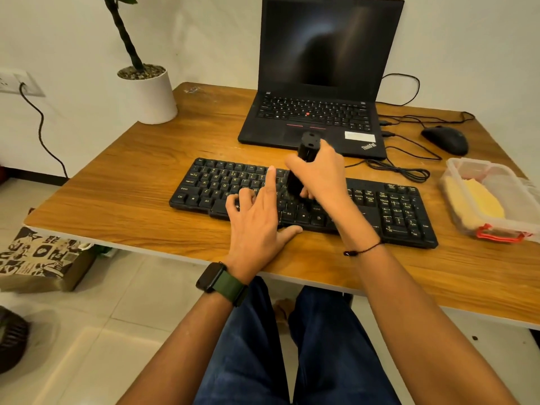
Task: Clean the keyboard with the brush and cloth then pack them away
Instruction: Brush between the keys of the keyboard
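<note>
- Over the middle of the long black plastic keyboard (304, 203): right hand (320, 173) wrapped firmly round a stubby black cylindrical brush (302, 168), handle end tilted up and away toward the open black laptop (318, 83), bristle end down on the keys just right of centre.
- Beside it, to the left: left hand (257, 220) flat on the keys, fingers straight and spread, index finger reaching to the upper rows, thumb at the near edge; holding nothing, probably bracing.
- Long axis of keyboard: left to right across the brown wooden table (122, 176), so likely strokes along the rows; number-pad end lies rightward of the brush and on the brush hand's own side.
- Well apart, at the table's right edge: yellow folded cloth (482, 203) lying inside a clear plastic box with red clips (496, 232), nearer the right hand, not yet taken up.
</note>
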